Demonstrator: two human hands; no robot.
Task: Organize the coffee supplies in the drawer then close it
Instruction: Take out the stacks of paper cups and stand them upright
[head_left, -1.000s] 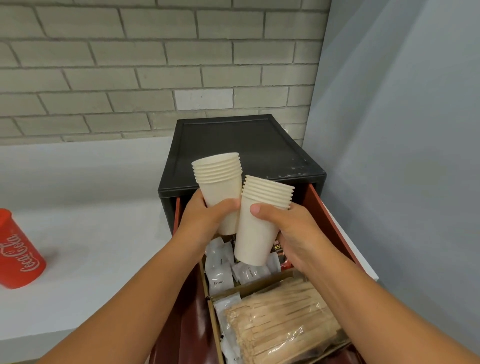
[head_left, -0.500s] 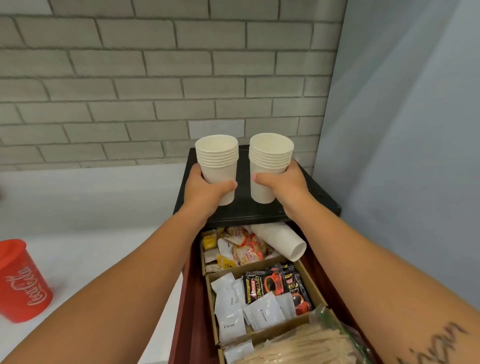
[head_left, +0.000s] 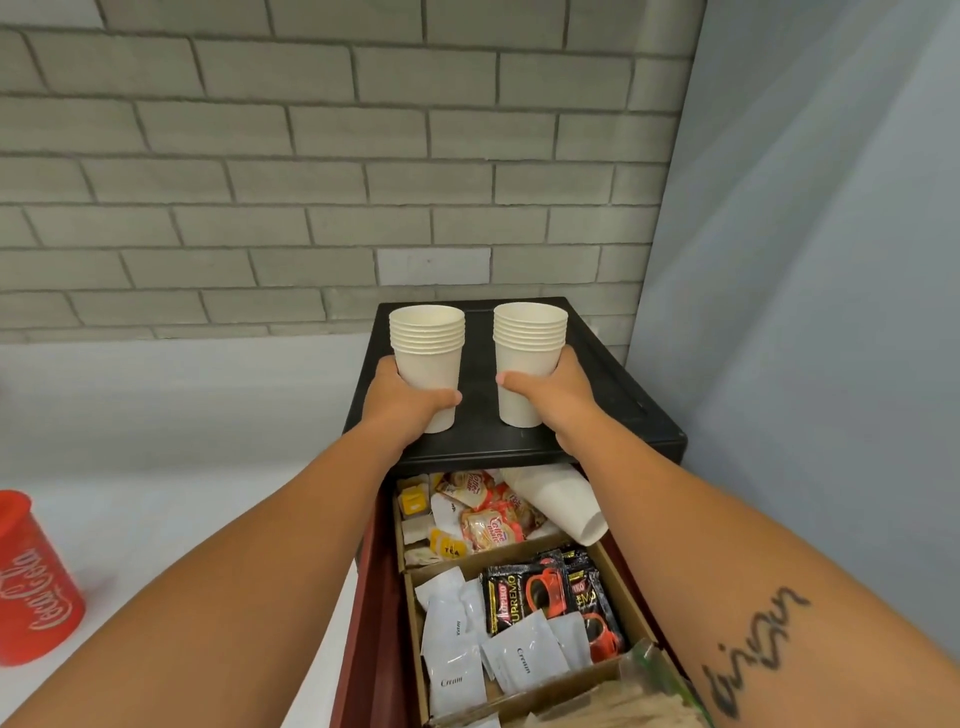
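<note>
Two stacks of cream paper cups stand upright on the black cabinet top. My left hand grips the left cup stack low down, and my right hand grips the right cup stack. Below them the red drawer stands pulled out. Its cardboard compartments hold coffee creamer packets, yellow tea bags, black coffee sachets and white cream sachets. Another cup stack lies on its side in the back compartment.
A red Coca-Cola cup stands on the white counter at the far left. A grey brick wall is behind the cabinet, and a pale blue wall runs close along its right side.
Both hands have lifted the two cup stacks up out of the drawer and set them apart on the cabinet top. The drawer's back compartments have come into view.
</note>
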